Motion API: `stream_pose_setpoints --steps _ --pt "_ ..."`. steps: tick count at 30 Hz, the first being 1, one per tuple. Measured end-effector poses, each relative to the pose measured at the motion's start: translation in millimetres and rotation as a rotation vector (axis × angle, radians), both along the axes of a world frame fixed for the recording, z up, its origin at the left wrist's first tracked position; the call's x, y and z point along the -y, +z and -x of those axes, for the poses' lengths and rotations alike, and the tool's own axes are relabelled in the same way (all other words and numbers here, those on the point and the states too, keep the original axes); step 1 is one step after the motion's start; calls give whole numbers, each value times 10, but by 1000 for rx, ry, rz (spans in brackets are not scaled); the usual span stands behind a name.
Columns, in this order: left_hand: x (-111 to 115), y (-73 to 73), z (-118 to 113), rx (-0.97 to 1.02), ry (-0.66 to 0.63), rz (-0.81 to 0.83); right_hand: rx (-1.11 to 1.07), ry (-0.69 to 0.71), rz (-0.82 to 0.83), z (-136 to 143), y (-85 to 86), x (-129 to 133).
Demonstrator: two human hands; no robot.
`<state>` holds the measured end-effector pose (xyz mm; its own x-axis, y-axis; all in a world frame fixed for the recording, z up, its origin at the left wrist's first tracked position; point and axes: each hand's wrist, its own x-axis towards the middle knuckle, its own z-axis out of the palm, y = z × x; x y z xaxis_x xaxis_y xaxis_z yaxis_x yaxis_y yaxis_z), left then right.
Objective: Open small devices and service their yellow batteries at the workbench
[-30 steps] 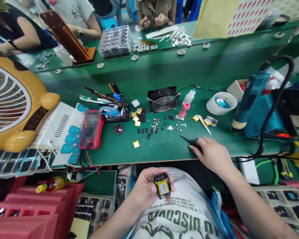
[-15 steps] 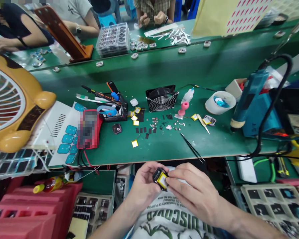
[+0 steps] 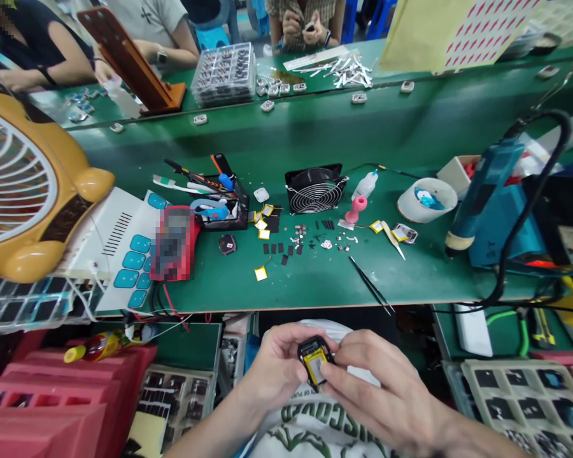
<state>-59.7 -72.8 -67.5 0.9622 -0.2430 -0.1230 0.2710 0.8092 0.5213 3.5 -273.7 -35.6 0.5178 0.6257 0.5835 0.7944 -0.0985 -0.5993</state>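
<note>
Between my two hands, just over my lap, is a small black watch-like case [image 3: 308, 348] with a yellow-edged battery [image 3: 317, 367] lying in it. My left hand [image 3: 280, 360] is closed around the case's left side, thumb along its lower edge. My right hand [image 3: 379, 375] is closed against the other side, its fingertips touching the battery and the case rim. Beyond the hands, a pair of tweezers [image 3: 371, 286] rests at the bench's front edge. A loose battery [image 3: 260, 273] and several black pads [image 3: 281, 248] lie on the green bench.
A small black fan [image 3: 316, 194] stands mid-bench, beside a dropper bottle [image 3: 365, 186]. At left are a red multimeter [image 3: 174, 245] and a tool holder [image 3: 224, 216]; at right, a white tub [image 3: 426, 200] and a hanging blue hot-air handle [image 3: 486, 184]. Co-workers sit across the bench.
The case has been tilted so its open face with the battery shows more fully. Both hands sit slightly lower in view. The whole view has shifted a little; a co-worker's hands have risen.
</note>
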Motion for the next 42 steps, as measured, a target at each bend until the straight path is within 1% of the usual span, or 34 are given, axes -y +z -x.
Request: stream_pose_setpoints --steps 8,11,15,18,21,25,27,32,36,39,42 --pt "8 -10 7 0 11 -38 -13 -5 36 -5 33 27" --pt "-12 7 -19 22 95 -139 15 -47 16 -8 -13 -2" --pt "-68 20 -64 77 275 -367 -5 -71 -31 -37 -119 -56" --pt "-96 5 -83 86 323 -465 -69 -51 -37 -74 -170 -80" --pt "-96 -24 -84 81 366 -536 -75 -33 -41 -94 -200 -104" --pt "-76 -54 -65 86 425 -615 -81 -60 -94 -86 -233 -154" --pt "-63 -65 -58 88 448 -638 -79 -78 -82 -80 -244 -176" --pt "-41 -98 -63 68 466 -666 -34 -123 -31 -37 -279 -225" --pt "-24 -150 -65 40 480 -652 26 -218 -21 21 -312 -284" --pt "7 -191 -51 -34 437 -556 15 -255 -29 30 -313 -316" --pt "36 -195 -41 -117 379 -437 -50 -254 -61 -3 -290 -306"
